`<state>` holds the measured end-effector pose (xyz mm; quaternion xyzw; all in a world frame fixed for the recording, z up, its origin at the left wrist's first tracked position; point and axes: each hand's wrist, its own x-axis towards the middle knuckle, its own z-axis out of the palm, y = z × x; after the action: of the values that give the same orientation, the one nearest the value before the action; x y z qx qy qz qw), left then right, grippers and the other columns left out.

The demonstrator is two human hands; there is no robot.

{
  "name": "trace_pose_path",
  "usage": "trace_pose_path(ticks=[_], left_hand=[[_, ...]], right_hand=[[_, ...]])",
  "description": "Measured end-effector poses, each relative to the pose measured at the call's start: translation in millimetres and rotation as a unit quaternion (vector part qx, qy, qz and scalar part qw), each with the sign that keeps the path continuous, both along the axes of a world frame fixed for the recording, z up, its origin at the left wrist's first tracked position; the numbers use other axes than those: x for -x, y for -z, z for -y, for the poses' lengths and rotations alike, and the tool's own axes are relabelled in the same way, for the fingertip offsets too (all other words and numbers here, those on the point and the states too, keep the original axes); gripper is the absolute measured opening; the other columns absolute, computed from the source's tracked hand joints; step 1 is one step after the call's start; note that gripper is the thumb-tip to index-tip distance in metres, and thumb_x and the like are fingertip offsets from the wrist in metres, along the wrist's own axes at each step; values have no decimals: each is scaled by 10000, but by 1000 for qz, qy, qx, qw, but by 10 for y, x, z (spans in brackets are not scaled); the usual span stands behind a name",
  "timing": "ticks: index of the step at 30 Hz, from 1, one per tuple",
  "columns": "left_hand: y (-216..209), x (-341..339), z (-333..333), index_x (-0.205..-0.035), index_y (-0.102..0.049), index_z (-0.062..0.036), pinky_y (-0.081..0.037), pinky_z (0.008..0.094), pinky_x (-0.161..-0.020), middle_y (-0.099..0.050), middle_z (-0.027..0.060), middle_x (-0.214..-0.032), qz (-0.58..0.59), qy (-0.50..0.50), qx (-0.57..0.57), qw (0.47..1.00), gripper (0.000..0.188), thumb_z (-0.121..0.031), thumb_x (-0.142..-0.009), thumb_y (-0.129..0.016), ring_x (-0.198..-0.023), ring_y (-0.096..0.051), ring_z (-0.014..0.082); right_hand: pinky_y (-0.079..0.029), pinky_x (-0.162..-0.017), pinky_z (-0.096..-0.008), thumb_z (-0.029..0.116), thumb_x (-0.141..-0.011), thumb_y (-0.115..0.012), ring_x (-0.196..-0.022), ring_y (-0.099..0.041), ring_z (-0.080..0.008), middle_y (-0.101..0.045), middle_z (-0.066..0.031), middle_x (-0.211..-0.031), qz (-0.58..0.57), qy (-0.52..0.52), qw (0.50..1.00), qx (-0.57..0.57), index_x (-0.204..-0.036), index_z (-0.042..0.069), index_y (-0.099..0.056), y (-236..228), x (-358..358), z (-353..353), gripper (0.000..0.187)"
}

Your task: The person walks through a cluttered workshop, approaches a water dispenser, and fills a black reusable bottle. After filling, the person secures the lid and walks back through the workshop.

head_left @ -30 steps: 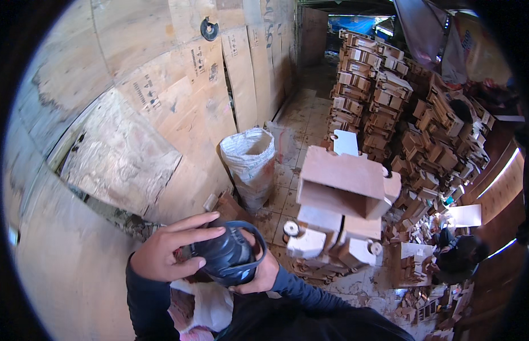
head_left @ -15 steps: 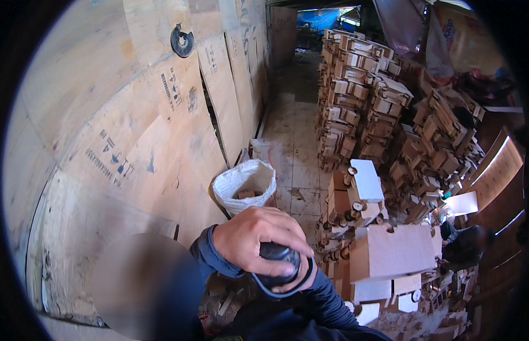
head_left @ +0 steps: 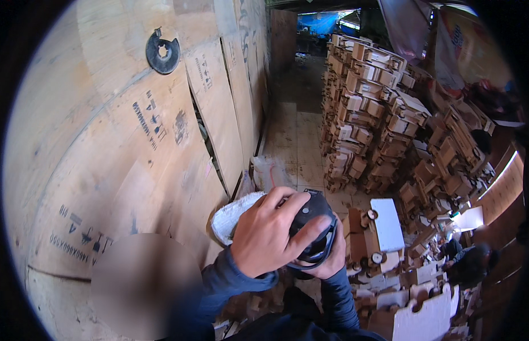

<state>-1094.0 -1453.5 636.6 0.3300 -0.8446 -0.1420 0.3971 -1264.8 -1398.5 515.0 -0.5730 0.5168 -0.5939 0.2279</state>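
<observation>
In front of my body, both my hands are closed around a black rounded object [head_left: 313, 211] with a smooth top and a dark rim or band along its lower side. Its exact kind I cannot make out. My left hand [head_left: 264, 234] lies over its left side and top, thumb stretched across the front. My right hand [head_left: 334, 251] grips it from the right and below, with most of its fingers hidden. Just behind my left hand is a white woven sack [head_left: 229, 220], partly covered by it.
A plywood wall [head_left: 122, 153] runs along the left, with a black disc [head_left: 162, 52] hung on it. Tall stacks of wooden pieces [head_left: 361, 108] stand right of a tiled floor strip [head_left: 307, 142]. White-topped wooden parts [head_left: 387, 224] and another person [head_left: 472, 264] are at right.
My hands and the black object have moved up and slightly right in the picture. My left hand now hides more of the sack, and the view has shifted over the wall and stacks.
</observation>
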Motion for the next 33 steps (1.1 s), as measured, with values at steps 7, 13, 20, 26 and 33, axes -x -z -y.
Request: trace_pose_path(ticks=[7, 13, 20, 26, 33], left_hand=[[175, 873, 1478, -1148, -632, -104, -528, 435, -923, -643, 108, -1140, 63, 114, -28, 991, 519, -463, -809, -792, -1053, -656, 357], [67, 1402, 2973, -1210, -654, -48, -487, 396, -1032, -637, 153, -1308, 32, 454, -168, 875, 595, -379, -766, -869, -1222, -621, 310], [228, 2084, 3412, -1220, -653, -29, -509, 409, -977, -685, 163, -1190, 5, 205, -45, 978, 657, -522, -808, -786, -1122, -653, 328], [384, 2620, 4638, -1020, -752, -65, -540, 408, -877, -739, 97, -1032, -108, 412, -30, 904, 363, -321, -776, -831, -955, -691, 316], [215, 3365, 6849, -1126, -746, -60, -535, 418, -942, -734, 149, -1108, -121, 634, -65, 762, 455, -390, -822, -821, -1067, -689, 315]], right_hand=[[-453, -1081, -440, 340, -488, -950, -1264, -573, -330, -562, -231, -1344, 14, -20, 1000, -15, -1462, -35, -361, 293, 827, 1204, 1199], [-429, -1105, -412, 182, -514, -942, -1266, -563, -287, -523, -182, -1393, 202, -148, 968, -15, -1505, -32, -267, 168, 1372, 1901, 1218], [-460, -1073, -443, 282, -493, -929, -1252, -571, -357, -537, -222, -1364, -133, 103, 986, -16, -1435, -42, -403, 17, 1794, 2733, 1126], [-472, -1048, -407, 297, -440, -952, -1181, -616, -281, -609, -168, -1281, 0, -23, 999, -46, -1432, -34, -403, 122, 2411, 3695, 1181], [-436, -1078, -390, 231, -439, -966, -1204, -582, -238, -583, -122, -1325, 64, -250, 965, -37, -1406, -17, -446, 248, 3101, 5763, 1126]])
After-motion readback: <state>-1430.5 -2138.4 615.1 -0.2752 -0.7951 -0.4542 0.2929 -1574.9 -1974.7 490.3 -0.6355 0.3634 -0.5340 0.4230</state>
